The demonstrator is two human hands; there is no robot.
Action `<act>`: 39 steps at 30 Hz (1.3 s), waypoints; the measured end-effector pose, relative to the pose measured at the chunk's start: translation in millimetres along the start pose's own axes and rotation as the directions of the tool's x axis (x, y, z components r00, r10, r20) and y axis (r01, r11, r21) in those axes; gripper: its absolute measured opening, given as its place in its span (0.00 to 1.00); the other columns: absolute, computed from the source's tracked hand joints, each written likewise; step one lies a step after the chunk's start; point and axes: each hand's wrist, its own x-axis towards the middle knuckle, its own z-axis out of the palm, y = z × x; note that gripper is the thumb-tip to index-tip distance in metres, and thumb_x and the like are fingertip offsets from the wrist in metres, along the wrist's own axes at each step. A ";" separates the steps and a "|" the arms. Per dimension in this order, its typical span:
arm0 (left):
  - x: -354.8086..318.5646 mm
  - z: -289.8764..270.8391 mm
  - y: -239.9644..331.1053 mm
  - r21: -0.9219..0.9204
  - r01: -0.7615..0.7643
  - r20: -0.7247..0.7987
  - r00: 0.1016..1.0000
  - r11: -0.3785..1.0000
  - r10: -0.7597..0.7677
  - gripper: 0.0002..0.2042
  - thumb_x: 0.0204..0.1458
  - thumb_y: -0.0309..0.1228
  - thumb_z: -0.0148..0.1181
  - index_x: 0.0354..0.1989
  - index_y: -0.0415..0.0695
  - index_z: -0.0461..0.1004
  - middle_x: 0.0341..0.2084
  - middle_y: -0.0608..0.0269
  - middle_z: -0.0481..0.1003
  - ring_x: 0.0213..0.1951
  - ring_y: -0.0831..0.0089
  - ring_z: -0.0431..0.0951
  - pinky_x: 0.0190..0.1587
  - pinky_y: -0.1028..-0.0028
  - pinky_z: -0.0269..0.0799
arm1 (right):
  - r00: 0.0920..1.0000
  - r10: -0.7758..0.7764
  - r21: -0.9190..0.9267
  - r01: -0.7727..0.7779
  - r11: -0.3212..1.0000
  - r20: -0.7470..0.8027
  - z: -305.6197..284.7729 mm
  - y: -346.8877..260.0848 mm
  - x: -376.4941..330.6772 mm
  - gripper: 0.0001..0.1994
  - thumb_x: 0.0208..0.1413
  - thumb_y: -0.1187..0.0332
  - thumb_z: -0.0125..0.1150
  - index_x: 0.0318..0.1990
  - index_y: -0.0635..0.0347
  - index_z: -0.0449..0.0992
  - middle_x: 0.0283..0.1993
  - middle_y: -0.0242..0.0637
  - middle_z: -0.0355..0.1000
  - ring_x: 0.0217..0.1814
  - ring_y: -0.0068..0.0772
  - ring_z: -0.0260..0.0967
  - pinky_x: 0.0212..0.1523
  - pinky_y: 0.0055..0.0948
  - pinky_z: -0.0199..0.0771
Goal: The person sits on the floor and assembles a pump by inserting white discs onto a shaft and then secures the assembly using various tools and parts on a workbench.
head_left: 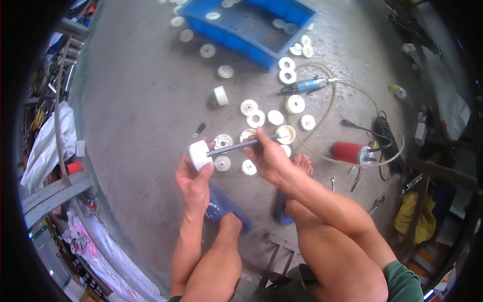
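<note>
My left hand [193,185] is closed round a thick white plastic wheel [199,155], its thumb on the near edge. A thin dark metal rod [231,147] runs from the wheel's face toward the right, and my right hand [271,160] has its fingers closed on it. The rod's right end overlaps a cup-shaped white part [286,135]; whether they touch, I cannot tell. Beneath the rod, several white plastic discs lie on the floor, among them a slotted disc [223,141] and a hubbed disc [248,167].
A blue crate [236,41] stands at the far side, with white discs around it. To the right are a blue air screwdriver [304,85], its looped clear hose [333,108], a red cylindrical device [347,152] and hand tools. My feet stand close below my hands.
</note>
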 end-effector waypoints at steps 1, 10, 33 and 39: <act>1.7 6.5 -3.9 -0.039 -0.024 0.008 1.000 0.999 0.025 0.21 0.52 0.16 0.66 0.54 0.42 0.69 0.61 0.47 0.74 0.64 0.55 0.76 0.68 0.57 0.69 | 1.000 0.014 0.017 -0.014 1.000 -0.002 2.3 -2.8 -3.8 0.18 0.75 0.55 0.53 0.42 0.63 0.74 0.38 0.39 0.78 0.31 0.28 0.77 0.38 0.26 0.86; 0.6 31.3 -20.4 0.358 -0.200 0.188 0.972 0.912 0.139 0.39 0.60 0.41 0.69 0.74 0.37 0.58 0.63 0.46 0.71 0.65 0.59 0.71 0.68 0.61 0.67 | 0.997 -0.010 -0.138 0.020 0.990 0.076 13.2 -9.6 -18.8 0.18 0.74 0.53 0.54 0.46 0.62 0.74 0.43 0.38 0.76 0.39 0.32 0.72 0.48 0.33 0.76; 123.8 -0.6 -53.5 0.398 -0.245 0.032 0.967 0.884 0.253 0.23 0.76 0.42 0.44 0.33 0.39 0.75 0.29 0.66 0.79 0.37 0.77 0.76 0.46 0.70 0.71 | 0.508 -0.308 -0.506 0.315 -0.802 0.804 68.1 -212.4 157.9 0.12 0.61 0.61 0.64 0.43 0.57 0.74 0.36 0.47 0.78 0.45 0.54 0.75 0.54 0.50 0.67; 116.5 1.1 -53.1 0.717 -0.457 0.303 0.885 0.527 0.354 0.06 0.64 0.32 0.60 0.37 0.43 0.77 0.37 0.58 0.79 0.47 0.55 0.73 0.53 0.61 0.69 | 0.425 -0.080 -0.308 0.501 -0.809 0.901 2.5 -247.1 121.1 0.08 0.63 0.70 0.61 0.48 0.56 0.76 0.34 0.43 0.76 0.43 0.50 0.76 0.53 0.45 0.67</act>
